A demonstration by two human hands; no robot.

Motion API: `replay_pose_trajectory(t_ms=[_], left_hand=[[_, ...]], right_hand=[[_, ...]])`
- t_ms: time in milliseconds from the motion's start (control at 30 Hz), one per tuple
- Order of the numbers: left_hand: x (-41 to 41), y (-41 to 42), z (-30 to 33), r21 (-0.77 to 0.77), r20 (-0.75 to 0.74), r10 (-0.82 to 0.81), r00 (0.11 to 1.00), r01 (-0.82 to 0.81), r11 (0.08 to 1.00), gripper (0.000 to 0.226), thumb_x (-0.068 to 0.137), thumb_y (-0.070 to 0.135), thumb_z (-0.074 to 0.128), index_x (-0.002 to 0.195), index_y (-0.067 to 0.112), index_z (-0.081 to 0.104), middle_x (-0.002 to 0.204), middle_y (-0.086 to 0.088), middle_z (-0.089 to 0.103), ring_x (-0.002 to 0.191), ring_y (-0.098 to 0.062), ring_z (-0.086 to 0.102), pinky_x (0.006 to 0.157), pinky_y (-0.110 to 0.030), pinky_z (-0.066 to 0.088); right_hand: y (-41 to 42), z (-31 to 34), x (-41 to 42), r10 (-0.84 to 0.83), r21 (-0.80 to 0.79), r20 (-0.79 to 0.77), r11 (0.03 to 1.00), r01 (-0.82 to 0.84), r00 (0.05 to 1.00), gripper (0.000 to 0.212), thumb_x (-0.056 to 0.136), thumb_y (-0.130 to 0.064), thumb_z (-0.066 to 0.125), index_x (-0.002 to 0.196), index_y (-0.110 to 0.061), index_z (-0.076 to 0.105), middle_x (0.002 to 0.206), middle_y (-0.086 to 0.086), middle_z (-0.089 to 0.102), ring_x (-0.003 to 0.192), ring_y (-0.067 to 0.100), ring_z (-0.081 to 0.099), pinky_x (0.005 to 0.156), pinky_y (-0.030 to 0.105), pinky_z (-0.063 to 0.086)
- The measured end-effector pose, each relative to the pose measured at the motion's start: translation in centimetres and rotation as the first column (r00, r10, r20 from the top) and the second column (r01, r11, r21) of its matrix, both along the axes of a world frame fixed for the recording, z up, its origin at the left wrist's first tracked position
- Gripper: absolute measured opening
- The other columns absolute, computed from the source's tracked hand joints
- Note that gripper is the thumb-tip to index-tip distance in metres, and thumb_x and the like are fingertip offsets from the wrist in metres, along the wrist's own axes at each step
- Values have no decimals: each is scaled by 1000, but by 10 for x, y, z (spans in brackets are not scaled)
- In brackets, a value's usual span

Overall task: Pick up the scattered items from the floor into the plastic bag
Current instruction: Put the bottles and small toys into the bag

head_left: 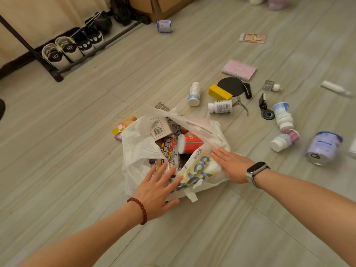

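A white plastic bag (138, 151) lies open on the floor, holding a red can (190, 143), a white box (159, 127) and snack packets. My left hand (157, 186) lies flat on the bag's near rim, fingers straight. My right hand (232, 165) presses flat on the bag's right side. Scattered beyond it are white bottles (194, 94) (220, 106), a yellow box (220, 92), a black disc (231, 86), a pink notebook (238, 69), pliers (241, 105), more bottles (283, 116) (284, 140) and a tin can (323, 148).
A shoe rack (55, 73) with several shoes stands at the back left. Cardboard boxes (161, 6) sit at the back, with a small can (164, 26) before them. A flat packet (252, 37) and a white tube (335, 88) lie far right.
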State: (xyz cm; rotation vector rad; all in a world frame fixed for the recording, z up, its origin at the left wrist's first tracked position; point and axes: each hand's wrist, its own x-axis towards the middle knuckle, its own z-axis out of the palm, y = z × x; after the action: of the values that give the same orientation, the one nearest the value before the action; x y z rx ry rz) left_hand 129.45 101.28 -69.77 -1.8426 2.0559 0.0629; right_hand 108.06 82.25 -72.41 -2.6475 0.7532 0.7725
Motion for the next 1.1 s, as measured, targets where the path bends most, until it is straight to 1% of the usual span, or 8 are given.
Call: replay_pose_trajectory(t_ms=[200, 300, 433, 567, 667, 833, 967, 1100], left_hand=[[-6, -15, 31, -358, -42, 25, 999, -39, 933, 40, 83, 43, 39, 105, 21, 63, 108, -7, 67, 107, -28, 43, 86, -41, 31], [-20, -53, 52, -482, -71, -90, 993, 45, 875, 30, 82, 34, 45, 98, 20, 65, 104, -4, 66, 108, -25, 45, 94, -43, 30], [-60, -123, 59, -466, -213, -144, 966, 29, 884, 30, 81, 33, 44, 101, 22, 63, 108, -4, 64, 109, -22, 44, 96, -42, 29], [-122, -190, 50, -326, -357, -150, 922, 27, 945, 39, 82, 37, 38, 115, 21, 53, 119, -6, 59, 108, -27, 57, 89, -41, 45], [-175, -231, 23, -93, -494, -55, 868, 10, 996, 52, 91, 40, 39, 138, 21, 28, 144, -3, 32, 128, -25, 35, 101, -38, 33], [-248, -274, -34, 121, -528, 127, 840, -74, 990, 61, 91, 39, 43, 141, 14, 19, 144, -6, 29, 128, -27, 33, 99, -39, 35], [-277, -281, -68, 153, -498, 332, 801, -295, 943, 47, 91, 39, 43, 126, 9, 34, 124, -12, 46, 111, -29, 45, 83, -38, 42], [-274, -279, -69, 144, -579, 342, 740, -320, 936, 44, 89, 38, 45, 122, 8, 40, 119, -11, 49, 109, -28, 48, 85, -37, 41]], right_hand=[[2, 14, -5, -91, -41, 304, 993, 108, 948, 51, 92, -23, 27, 143, -18, 28, 154, 0, 24, 142, 18, 22, 114, 38, 25], [-1, 29, -14, -122, -86, 617, 971, 221, 777, 49, 85, -30, 26, 122, -16, 54, 132, 7, 54, 122, 24, 50, 97, 41, 41], [-21, 44, -39, -357, 73, 767, 875, 479, 534, 50, 85, -33, 27, 120, -10, 54, 127, 8, 54, 117, 17, 43, 96, 35, 33], [-50, 27, -96, -564, 59, 721, 628, 776, 402, 49, 83, -29, 28, 115, -6, 57, 118, 12, 59, 110, 32, 54, 92, 41, 41], [-67, 3, -147, -763, -11, 599, 297, 955, 244, 40, 88, -27, 44, 124, -9, 51, 128, 14, 50, 119, 35, 46, 91, 43, 39], [-85, -24, -187, -850, 234, 470, -140, 962, -238, 63, 83, -39, 59, 135, -15, 36, 136, 16, 38, 124, 34, 36, 96, 41, 37], [-86, -43, -187, -803, 457, 378, -271, 847, -461, 69, 81, -35, 61, 138, -13, 29, 130, 18, 45, 121, 33, 40, 96, 38, 37], [-89, -46, -188, -780, 520, 323, -327, 789, -536, 60, 79, -28, 62, 130, -6, 38, 122, 20, 50, 108, 36, 51, 91, 41, 46]])
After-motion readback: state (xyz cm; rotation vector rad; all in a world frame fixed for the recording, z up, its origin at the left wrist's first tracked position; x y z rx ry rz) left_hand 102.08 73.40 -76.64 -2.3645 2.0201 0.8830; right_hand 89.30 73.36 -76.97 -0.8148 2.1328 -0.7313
